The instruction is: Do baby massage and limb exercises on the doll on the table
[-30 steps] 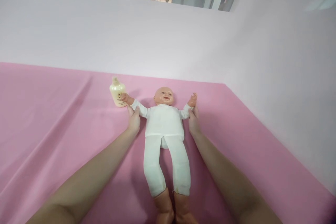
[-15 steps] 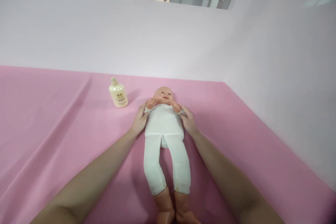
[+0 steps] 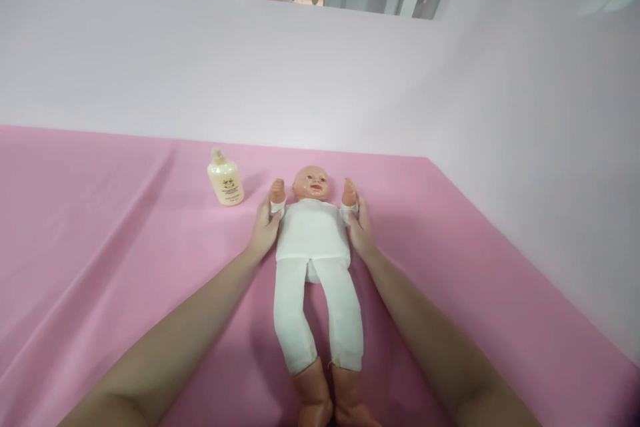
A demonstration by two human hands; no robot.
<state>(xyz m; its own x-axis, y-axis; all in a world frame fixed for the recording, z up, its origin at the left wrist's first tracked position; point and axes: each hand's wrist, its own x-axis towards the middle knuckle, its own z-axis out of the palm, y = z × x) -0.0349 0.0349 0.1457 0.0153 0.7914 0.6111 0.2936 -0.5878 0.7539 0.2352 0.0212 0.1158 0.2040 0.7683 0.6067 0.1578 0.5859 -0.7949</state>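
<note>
A baby doll [image 3: 313, 230] in a white cloth body lies on its back on the pink sheet [image 3: 150, 293], head away from me and bare plastic feet toward me. My left hand [image 3: 265, 225] is wrapped round the doll's arm on the left, with the thumb at the white cuff. On the other side, my right hand [image 3: 361, 227] grips the doll's other arm near its cuff. Both doll hands point up beside its head, clear of its face. My fingers are partly hidden behind the doll's arms.
Left of the doll's head stands a pale yellow lotion bottle [image 3: 226, 180] with a printed label. A white wall [image 3: 240, 73] rises behind the sheet, and another white wall [image 3: 540, 120] runs along the right. Folds cross the sheet on the left.
The doll's forearms have swung outward, from crossing in under its chin to standing apart at either side of the head. My hands moved slightly with them; the doll's body and bottle stayed put.
</note>
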